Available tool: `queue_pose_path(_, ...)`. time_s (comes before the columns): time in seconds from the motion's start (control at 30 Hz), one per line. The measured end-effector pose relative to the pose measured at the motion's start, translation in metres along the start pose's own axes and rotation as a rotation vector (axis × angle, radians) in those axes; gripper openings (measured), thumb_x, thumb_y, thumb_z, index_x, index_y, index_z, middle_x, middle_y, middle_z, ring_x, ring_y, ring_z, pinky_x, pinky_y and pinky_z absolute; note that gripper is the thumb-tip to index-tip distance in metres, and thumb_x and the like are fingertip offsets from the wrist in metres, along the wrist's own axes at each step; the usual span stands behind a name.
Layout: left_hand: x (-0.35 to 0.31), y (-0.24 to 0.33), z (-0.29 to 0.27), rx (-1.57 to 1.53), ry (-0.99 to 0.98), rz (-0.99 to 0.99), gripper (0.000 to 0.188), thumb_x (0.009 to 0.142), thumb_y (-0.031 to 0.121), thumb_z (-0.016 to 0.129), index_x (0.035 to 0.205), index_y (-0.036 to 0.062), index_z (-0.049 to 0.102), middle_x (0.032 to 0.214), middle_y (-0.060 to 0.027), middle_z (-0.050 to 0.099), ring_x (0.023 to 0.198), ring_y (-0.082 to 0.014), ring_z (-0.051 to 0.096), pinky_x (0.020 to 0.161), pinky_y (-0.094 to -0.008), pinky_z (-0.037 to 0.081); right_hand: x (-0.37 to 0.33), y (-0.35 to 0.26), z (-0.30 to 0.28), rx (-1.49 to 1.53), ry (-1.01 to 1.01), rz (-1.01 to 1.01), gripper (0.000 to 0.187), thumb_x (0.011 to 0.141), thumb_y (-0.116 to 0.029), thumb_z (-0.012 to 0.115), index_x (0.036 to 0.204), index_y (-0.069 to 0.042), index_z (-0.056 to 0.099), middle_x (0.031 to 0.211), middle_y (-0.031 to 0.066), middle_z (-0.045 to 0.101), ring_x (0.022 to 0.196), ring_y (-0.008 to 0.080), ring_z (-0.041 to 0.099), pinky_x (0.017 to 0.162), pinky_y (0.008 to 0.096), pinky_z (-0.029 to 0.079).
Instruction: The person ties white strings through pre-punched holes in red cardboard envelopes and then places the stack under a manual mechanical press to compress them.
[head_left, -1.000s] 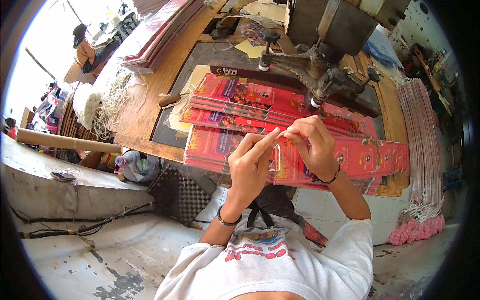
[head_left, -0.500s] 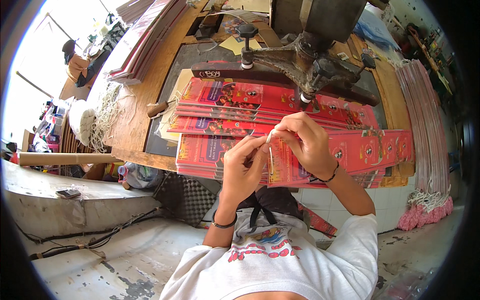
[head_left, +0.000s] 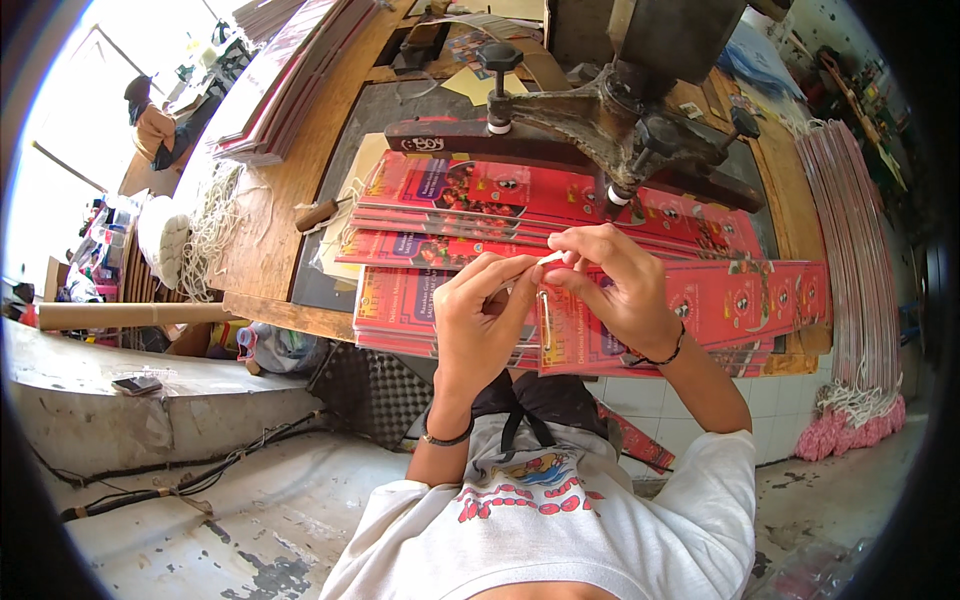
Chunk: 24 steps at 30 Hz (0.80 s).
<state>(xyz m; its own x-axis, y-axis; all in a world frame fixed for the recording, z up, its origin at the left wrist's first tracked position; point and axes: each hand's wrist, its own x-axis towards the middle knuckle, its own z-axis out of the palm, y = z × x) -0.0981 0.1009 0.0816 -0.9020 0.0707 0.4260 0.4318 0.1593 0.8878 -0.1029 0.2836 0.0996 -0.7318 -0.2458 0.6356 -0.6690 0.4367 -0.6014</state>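
Observation:
Both hands meet over a red printed paper strip, which looks like a flat folded bag or packet. A thin white string runs along the strip's left end and up to my fingertips. My left hand is closed, thumb and fingers pinching the string. Just to its right, my right hand is also closed, pinching the string close to the left fingertips. How the string is looped between the fingers is too small to make out. Beneath the hands lie more stacked red strips on the wooden table.
A heavy metal press with black knobs stands over the far stack. A wooden-handled tool and bundled white string lie to the left. Strung strips hang on the right. A person sits far left.
My left hand has shifted slightly left and up. The fingertips of both hands have changed their pinch, and the string between them now lies flatter.

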Motion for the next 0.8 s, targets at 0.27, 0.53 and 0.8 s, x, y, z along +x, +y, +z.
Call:
queue_pose_path(0.27, 0.001, -0.001, -0.002, 0.013, -0.04, 0.019, 0.013, 0.086, 0.002, 0.073, 0.099, -0.0005, 0.073, 0.075, -0.0056, 0.064, 0.053, -0.0074, 0.053, 0.047, -0.0236, 0.04, 0.001, 0.002, 0.0, 0.084, -0.025, 0.079, 0.035, 0.084, -0.014, 0.078, 0.116, -0.006, 0.069, 0.101, 0.0099, 0.071, 0.08, 0.0176, 0.067, 0.066, 0.0312, 0.056)
queue_pose_path(0.53, 0.003, -0.004, -0.008, 0.0, -0.125, -0.023, 0.013, 0.086, 0.003, 0.073, 0.098, -0.002, 0.072, 0.071, -0.0054, 0.061, 0.051, -0.0063, 0.047, 0.046, -0.0243, 0.036, 0.006, 0.009, -0.007, -0.027, -0.143, -0.073, 0.021, 0.082, -0.01, 0.076, 0.103, -0.005, 0.074, 0.097, 0.0077, 0.07, 0.087, 0.0237, 0.066, 0.073, 0.0345, 0.056)
queue_pose_path(0.8, 0.003, -0.009, -0.009, -0.035, -0.136, -0.105, 0.013, 0.087, 0.005, 0.074, 0.098, -0.0028, 0.072, 0.07, -0.0053, 0.061, 0.052, -0.0058, 0.046, 0.047, -0.0245, 0.035, 0.006, 0.01, -0.006, -0.102, -0.209, -0.08, 0.022, 0.084, -0.009, 0.073, 0.105, -0.004, 0.07, 0.096, 0.0085, 0.068, 0.088, 0.0275, 0.064, 0.078, 0.0369, 0.054)
